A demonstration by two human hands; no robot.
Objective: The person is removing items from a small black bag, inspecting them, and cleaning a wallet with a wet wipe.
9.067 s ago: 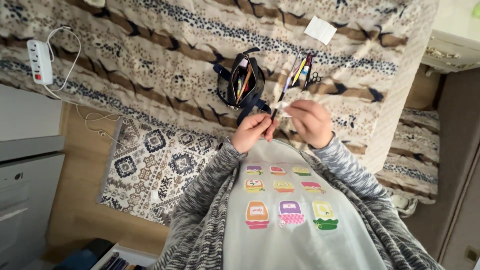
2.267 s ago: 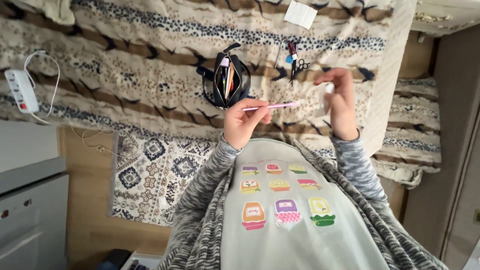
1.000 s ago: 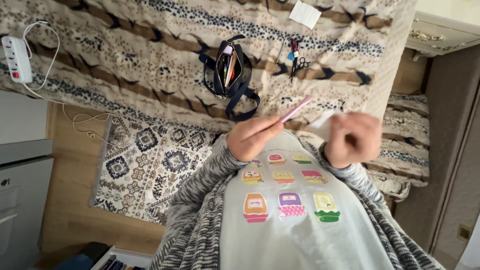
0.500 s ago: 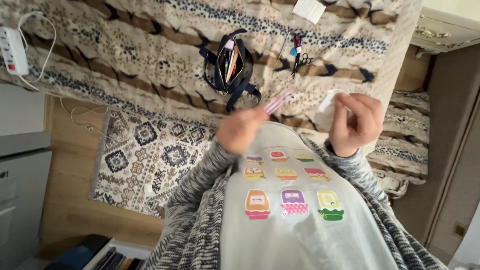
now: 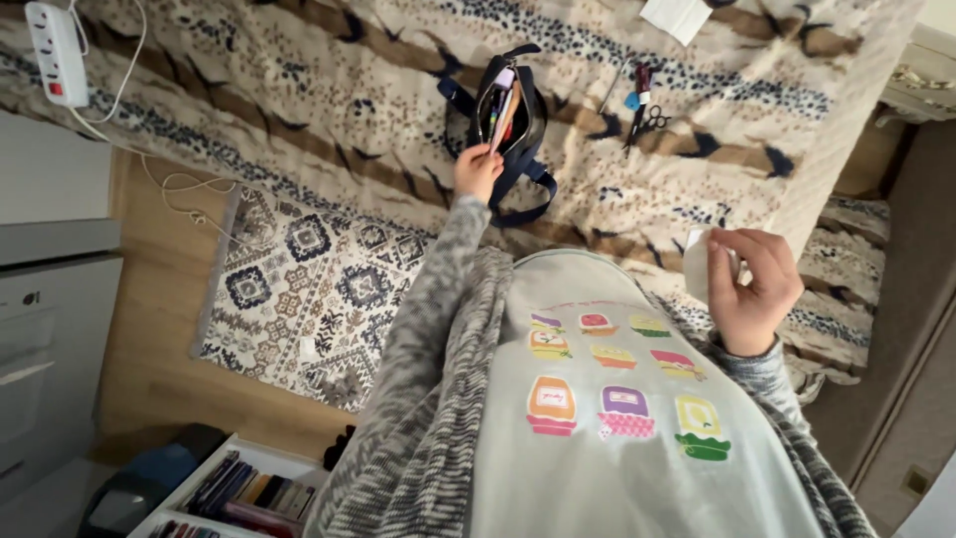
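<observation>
My left hand [image 5: 478,169] reaches out to the open dark blue pencil case [image 5: 523,139] on the patterned blanket [image 5: 299,90]. Its fingers pinch a thin pink pen [image 5: 495,125] whose far end points into the case's opening, among other pens. My right hand [image 5: 752,289] stays close to my body at the right and holds a small white wipe [image 5: 696,264] between thumb and fingers. Grey knitted sleeves cover both arms.
Small scissors [image 5: 652,120] and a couple of pens [image 5: 638,85] lie right of the case, with a white paper [image 5: 677,15] beyond. A power strip [image 5: 58,40] with cable lies far left. Below are a patterned rug [image 5: 299,289], a grey cabinet [image 5: 40,319] and a shelf of books [image 5: 229,488].
My left hand has moved from near my chest out to the pencil case with the pink pen. My right hand with the white wipe has drifted a little right and lower.
</observation>
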